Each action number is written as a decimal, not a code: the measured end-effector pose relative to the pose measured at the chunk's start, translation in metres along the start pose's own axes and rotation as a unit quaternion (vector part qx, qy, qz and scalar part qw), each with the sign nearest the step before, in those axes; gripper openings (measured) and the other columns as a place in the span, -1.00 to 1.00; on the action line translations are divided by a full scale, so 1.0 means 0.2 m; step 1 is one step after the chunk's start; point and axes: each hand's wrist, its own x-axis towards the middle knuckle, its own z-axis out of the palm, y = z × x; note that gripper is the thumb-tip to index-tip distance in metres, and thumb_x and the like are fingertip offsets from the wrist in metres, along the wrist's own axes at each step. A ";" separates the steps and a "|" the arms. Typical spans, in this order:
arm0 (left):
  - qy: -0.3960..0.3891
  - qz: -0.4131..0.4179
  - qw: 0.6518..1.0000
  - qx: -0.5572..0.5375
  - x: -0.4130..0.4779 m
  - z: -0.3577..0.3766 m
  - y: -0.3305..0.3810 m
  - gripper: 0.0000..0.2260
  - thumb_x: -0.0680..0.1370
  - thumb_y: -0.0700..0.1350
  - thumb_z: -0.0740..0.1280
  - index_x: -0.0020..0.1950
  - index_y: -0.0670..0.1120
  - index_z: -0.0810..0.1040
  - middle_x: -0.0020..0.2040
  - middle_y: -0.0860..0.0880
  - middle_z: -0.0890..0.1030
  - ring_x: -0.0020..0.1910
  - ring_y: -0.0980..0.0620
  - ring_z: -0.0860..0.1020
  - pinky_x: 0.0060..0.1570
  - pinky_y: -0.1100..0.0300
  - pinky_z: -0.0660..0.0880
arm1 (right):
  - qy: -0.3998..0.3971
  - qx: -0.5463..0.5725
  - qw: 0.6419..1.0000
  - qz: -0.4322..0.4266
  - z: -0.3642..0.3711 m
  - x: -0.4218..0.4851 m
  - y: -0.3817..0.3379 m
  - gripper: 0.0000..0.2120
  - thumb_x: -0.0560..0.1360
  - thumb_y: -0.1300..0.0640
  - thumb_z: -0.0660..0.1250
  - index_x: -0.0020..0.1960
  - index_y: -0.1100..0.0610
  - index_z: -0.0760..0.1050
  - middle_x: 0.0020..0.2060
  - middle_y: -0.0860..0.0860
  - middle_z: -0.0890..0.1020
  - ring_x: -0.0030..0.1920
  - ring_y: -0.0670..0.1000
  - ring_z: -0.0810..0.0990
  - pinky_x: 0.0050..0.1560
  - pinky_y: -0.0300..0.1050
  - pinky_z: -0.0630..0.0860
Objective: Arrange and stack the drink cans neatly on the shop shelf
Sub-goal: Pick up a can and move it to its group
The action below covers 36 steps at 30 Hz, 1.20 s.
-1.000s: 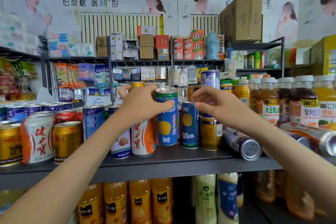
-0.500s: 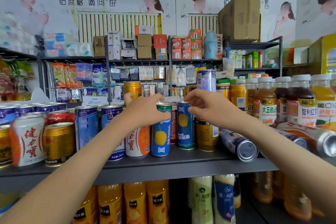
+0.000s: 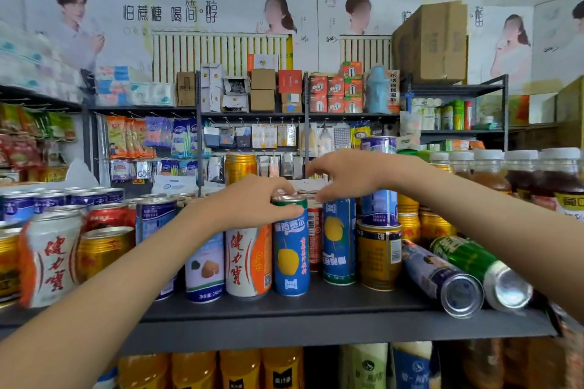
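Slim blue lemon can upright at shelf front, top clamped by fingers of left hand. Right hand fingers apart, nothing held. Risk: stacked can beside wrist easily knocked onto lying cans near edge.

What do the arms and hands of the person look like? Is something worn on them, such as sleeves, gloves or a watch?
The left forearm and the right forearm are bare; no sleeve reaches into view. The left hand and the right hand wear no gloves. No watch, bracelet or ring shows on the wrists or on the fingers in view.
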 end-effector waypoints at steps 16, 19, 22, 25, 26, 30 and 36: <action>-0.005 -0.020 0.999 0.038 0.05 0.03 0.04 -0.60 0.53 0.13 0.24 0.33 0.01 0.40 0.20 -0.05 0.52 0.14 0.01 0.49 0.06 0.12 0.47 | -0.122 -0.302 0.945 -0.018 0.06 0.00 -0.05 -0.36 0.34 -0.20 0.45 0.27 0.12 0.41 0.23 0.06 0.42 0.39 0.11 0.22 0.47 0.22 -0.14; 0.001 -0.019 0.999 0.038 0.04 0.03 0.04 -0.58 0.54 0.12 0.24 0.35 -0.01 0.39 0.23 -0.07 0.51 0.16 -0.01 0.48 0.06 0.15 0.45 | -0.077 -0.340 0.936 -0.042 0.05 -0.06 -0.09 -0.37 0.33 -0.23 0.44 0.26 0.09 0.42 0.21 0.04 0.42 0.36 0.10 0.26 0.46 0.21 -0.19; 0.012 -0.012 1.000 0.016 0.03 0.04 0.04 -0.59 0.54 0.09 0.24 0.36 -0.02 0.39 0.26 -0.05 0.50 0.17 0.01 0.47 0.02 0.20 0.42 | -0.039 -0.324 0.944 -0.053 0.04 -0.12 -0.11 -0.37 0.33 -0.21 0.45 0.28 0.06 0.39 0.20 0.04 0.41 0.32 0.08 0.31 0.46 0.18 -0.17; 0.025 0.006 1.000 0.007 0.00 0.05 0.06 -0.60 0.55 0.06 0.24 0.37 -0.02 0.40 0.27 -0.04 0.50 0.12 0.04 0.47 -0.01 0.22 0.41 | -0.008 -0.270 0.962 -0.036 -0.02 -0.20 -0.11 -0.34 0.32 -0.16 0.49 0.29 0.05 0.34 0.12 0.00 0.35 0.18 0.06 0.40 0.29 0.05 0.34; 0.035 0.013 0.999 0.008 0.00 0.05 0.06 -0.61 0.55 0.05 0.25 0.36 -0.03 0.41 0.27 -0.03 0.50 0.14 0.04 0.47 0.04 0.20 0.42 | 0.006 -0.241 0.970 -0.025 -0.05 -0.23 -0.11 -0.34 0.32 -0.13 0.50 0.29 0.05 0.32 0.08 -0.01 0.32 0.10 0.04 0.42 0.06 -0.03 0.47; 0.086 0.052 0.994 0.031 -0.03 0.06 0.07 -0.61 0.54 0.03 0.28 0.35 0.01 0.41 0.31 0.01 0.45 0.28 0.05 0.37 0.25 0.12 0.35 | 0.070 -0.182 0.981 -0.012 -0.16 -0.38 -0.07 -0.38 0.33 -0.09 0.50 0.29 0.03 0.34 0.03 -0.05 0.26 -0.05 -0.04 0.37 -0.08 -0.06 0.54; 0.150 0.089 0.984 0.025 -0.11 0.11 0.15 -0.36 0.38 0.30 0.26 0.43 0.20 0.25 0.41 0.16 0.33 0.43 0.12 0.19 0.40 0.05 -0.01 | 0.241 -0.040 0.969 0.022 -0.18 -0.61 0.03 -0.36 0.27 -0.02 0.56 0.26 0.09 0.40 0.04 -0.02 0.30 -0.07 -0.02 0.41 -0.02 -0.20 0.42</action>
